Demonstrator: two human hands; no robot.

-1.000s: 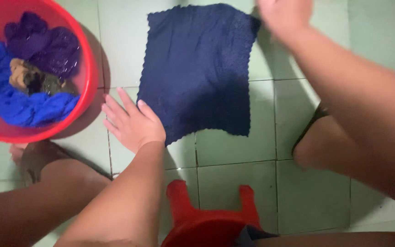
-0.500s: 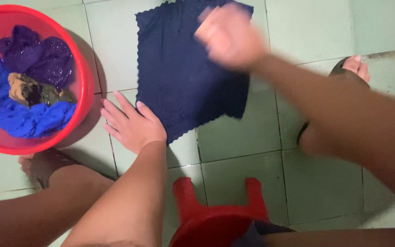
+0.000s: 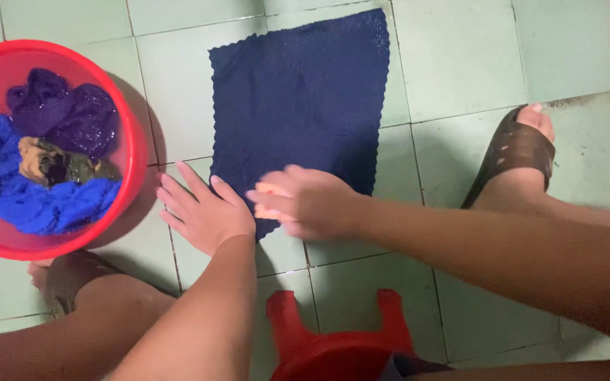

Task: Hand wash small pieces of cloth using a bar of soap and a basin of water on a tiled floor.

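Fingers of the left hand (image 3: 206, 212) lay spread flat, pinning the dark blue cloth's (image 3: 298, 106) near left corner to the tiled floor (image 3: 460, 56). The right hand (image 3: 305, 203) curled around something orange there, perhaps to scrub. Wet clothes sat in a red basin (image 3: 132, 141) nearby.

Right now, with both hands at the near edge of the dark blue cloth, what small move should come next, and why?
Probably sweep the right hand away along the dark blue cloth toward its far edge. The left hand lies flat at the near left corner, pinning it to the tiled floor, and the cloth lies spread flat beyond the right hand.
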